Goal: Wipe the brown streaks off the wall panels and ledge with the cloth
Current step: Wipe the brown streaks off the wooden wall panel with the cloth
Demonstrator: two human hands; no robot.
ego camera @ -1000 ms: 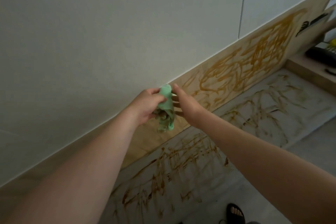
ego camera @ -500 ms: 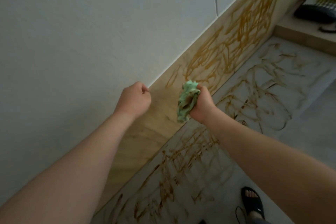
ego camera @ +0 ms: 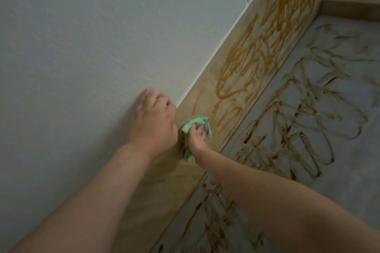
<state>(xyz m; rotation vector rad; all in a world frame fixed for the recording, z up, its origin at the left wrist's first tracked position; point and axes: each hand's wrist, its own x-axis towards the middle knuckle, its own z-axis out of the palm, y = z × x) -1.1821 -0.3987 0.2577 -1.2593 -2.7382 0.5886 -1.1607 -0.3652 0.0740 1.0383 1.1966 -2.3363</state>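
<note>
Here, cloth [ego camera: 197, 122] in right hand [ego camera: 196, 139], beside left [ego camera: 154, 125]

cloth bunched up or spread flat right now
Bunched up. The cloth is a crumpled wad gripped in the right hand, with folds sticking out above and below the hand.
</note>
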